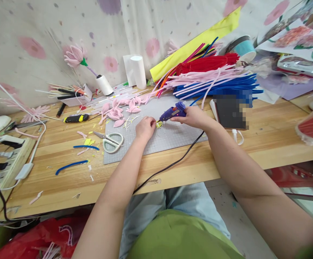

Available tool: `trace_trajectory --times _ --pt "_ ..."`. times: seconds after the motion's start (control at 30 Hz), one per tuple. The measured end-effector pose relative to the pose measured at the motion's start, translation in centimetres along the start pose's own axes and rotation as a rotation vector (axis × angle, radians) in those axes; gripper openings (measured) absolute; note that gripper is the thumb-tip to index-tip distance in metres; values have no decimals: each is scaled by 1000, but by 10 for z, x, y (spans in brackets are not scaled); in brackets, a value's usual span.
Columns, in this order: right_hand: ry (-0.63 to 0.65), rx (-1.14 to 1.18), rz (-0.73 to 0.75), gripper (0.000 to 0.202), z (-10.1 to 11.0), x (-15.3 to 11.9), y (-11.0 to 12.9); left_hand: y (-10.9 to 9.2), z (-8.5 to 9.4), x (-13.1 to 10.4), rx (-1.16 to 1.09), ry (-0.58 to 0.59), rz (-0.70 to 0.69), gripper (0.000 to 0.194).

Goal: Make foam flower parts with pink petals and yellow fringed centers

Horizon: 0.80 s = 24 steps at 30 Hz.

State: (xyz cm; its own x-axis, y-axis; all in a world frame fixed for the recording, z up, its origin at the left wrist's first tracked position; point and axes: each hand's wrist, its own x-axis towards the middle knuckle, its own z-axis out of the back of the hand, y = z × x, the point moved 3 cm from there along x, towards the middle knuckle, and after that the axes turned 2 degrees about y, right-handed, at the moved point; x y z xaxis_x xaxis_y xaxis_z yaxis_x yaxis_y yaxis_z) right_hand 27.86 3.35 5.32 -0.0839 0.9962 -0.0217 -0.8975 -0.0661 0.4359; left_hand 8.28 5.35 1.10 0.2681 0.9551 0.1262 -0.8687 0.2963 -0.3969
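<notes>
My right hand point(193, 117) grips a purple hot glue gun point(172, 111), its nozzle pointing left. My left hand point(145, 127) is pinched close to the nozzle; what lies between its fingertips is too small to make out. Just under the nozzle is a small yellow tufted piece point(159, 124). Both hands are over a grey cutting mat point(148, 145). Left of them on the mat lie pink fuzzy petals point(116, 112), some thin white stamens point(129, 122) and scissors with pale green handles point(112, 143). The glue gun's black cord point(172, 164) runs toward the table's front edge.
Bundles of pipe cleaners, red point(207, 64) and blue point(226, 86), lie at the back right near a phone point(230, 111). A pink flower stands in a white bottle point(104, 85). A power strip point(9, 172) is at far left, a utility knife point(76, 118) nearer.
</notes>
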Motion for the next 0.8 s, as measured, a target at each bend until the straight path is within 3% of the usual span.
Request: trace_trajectory --times 0.8 --pt "-4 -23 32 42 1 0 1 -1 0 0 6 15 11 18"
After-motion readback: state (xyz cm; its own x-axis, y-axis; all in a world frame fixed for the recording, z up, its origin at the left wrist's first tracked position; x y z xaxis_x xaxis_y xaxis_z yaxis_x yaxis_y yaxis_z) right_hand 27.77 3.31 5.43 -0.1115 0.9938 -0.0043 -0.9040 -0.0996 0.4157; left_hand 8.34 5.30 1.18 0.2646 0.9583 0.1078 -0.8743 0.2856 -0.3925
